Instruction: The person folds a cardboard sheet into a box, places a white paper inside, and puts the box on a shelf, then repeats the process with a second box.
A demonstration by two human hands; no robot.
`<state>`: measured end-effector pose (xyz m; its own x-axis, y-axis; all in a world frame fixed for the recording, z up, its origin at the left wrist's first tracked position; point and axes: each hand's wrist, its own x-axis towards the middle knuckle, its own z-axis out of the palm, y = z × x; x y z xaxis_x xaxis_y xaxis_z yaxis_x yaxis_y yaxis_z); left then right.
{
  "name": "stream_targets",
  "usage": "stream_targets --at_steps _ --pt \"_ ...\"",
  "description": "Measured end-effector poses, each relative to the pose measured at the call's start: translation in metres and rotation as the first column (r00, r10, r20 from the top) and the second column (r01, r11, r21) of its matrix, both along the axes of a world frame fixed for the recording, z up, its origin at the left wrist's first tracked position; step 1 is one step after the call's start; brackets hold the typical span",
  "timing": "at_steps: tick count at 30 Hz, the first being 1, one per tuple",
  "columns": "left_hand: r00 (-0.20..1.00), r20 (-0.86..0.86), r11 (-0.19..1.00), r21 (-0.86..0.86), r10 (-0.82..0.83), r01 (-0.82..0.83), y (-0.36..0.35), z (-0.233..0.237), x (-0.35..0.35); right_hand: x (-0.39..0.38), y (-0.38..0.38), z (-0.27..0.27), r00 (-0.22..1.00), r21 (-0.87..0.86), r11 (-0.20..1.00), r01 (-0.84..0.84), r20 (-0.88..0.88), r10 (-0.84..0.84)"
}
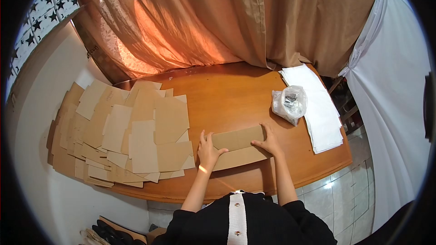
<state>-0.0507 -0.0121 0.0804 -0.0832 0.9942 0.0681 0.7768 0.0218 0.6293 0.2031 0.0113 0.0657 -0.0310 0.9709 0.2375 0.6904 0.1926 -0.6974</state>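
Note:
A folded piece of brown cardboard (238,139) lies in front of me near the table's front edge, with a crease running along its length. My left hand (209,153) grips its left end, thumb on top and fingers at the far side. At the right end, my right hand (269,141) holds it the same way, its thumb pointing inward over the crease. The undersides of both hands' grips are hidden.
Many flat cardboard pieces (143,124) overlap on the left of the wooden table (218,86). A plastic bag (293,102) with small items stands at the right, beside stacked white sheets (318,113). Brown curtains (227,18) hang behind.

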Motion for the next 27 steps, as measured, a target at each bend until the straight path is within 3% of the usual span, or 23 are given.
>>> stream_targets --at_steps 4,6,7,9,10,11,13,14,15,16,17,19,20,22,25,27 --pt "0.993 0.108 0.986 0.158 0.046 -0.062 0.001 -0.017 -0.007 -0.003 -0.004 -0.002 0.994 0.026 0.998 0.061 -0.094 -0.058" --pt "0.801 0.547 0.96 -0.018 0.244 -0.28 0.011 -0.037 -0.018 -0.004 -0.01 -0.001 0.946 0.003 0.997 0.073 -0.318 -0.069" --pt "0.8 0.549 0.96 -0.017 0.241 -0.278 0.011 -0.037 -0.023 -0.005 -0.013 -0.002 0.946 0.004 0.997 0.076 -0.316 -0.071" --pt "0.564 0.79 0.968 -0.24 0.239 -0.073 0.007 -0.034 -0.028 -0.007 -0.02 -0.004 0.939 0.123 0.983 0.139 -0.331 -0.092" --pt "0.538 0.816 0.976 -0.208 0.211 -0.068 0.005 -0.03 -0.029 -0.006 -0.023 -0.005 0.939 0.122 0.983 0.141 -0.33 -0.094" --pt "0.538 0.816 0.976 -0.209 0.212 -0.067 0.002 -0.026 -0.03 -0.005 -0.025 -0.005 0.912 0.16 0.973 0.168 -0.4 -0.091" --pt "0.61 0.793 0.999 -0.023 -0.001 0.033 -0.008 -0.011 -0.032 -0.002 -0.031 -0.001 0.879 0.196 0.961 0.197 -0.469 -0.084" --pt "0.61 0.793 0.999 -0.025 0.0 0.032 -0.014 -0.002 -0.031 0.003 -0.037 0.004 0.796 0.081 0.973 0.217 -0.591 -0.129" --pt "0.572 0.802 0.986 0.134 -0.169 0.104 -0.02 0.009 -0.029 0.008 -0.042 0.006 0.696 -0.037 0.975 0.22 -0.695 -0.184" --pt "0.522 0.783 0.941 0.292 -0.337 0.171 -0.024 0.016 -0.027 0.014 -0.04 -0.004 0.809 0.18 0.957 0.229 -0.581 -0.085" --pt "0.522 0.783 0.941 0.292 -0.339 0.173 -0.026 0.016 -0.028 0.018 -0.042 -0.015 0.809 0.18 0.956 0.231 -0.582 -0.086" --pt "0.754 0.526 0.917 0.282 -0.393 0.281 -0.036 0.014 -0.032 0.015 -0.051 -0.01 0.655 0.196 0.945 0.261 -0.756 -0.024" --pt "0.846 0.391 0.928 0.236 -0.363 0.29 -0.043 0.014 -0.033 0.014 -0.057 -0.01 0.655 0.198 0.944 0.266 -0.755 -0.026" --pt "0.868 0.313 0.916 0.242 -0.386 0.32 -0.054 0.002 -0.036 0.012 -0.071 -0.015 0.659 0.093 0.918 0.385 -0.725 -0.202" --pt "0.899 0.207 0.907 0.264 -0.386 0.329 -0.071 -0.014 -0.036 0.015 -0.09 -0.028 0.652 -0.016 0.915 0.404 -0.696 -0.3" --pt "0.946 0.204 0.964 0.132 -0.252 0.229 -0.085 -0.022 -0.032 0.013 -0.098 -0.035 0.705 0.012 0.916 0.4 -0.643 -0.299"
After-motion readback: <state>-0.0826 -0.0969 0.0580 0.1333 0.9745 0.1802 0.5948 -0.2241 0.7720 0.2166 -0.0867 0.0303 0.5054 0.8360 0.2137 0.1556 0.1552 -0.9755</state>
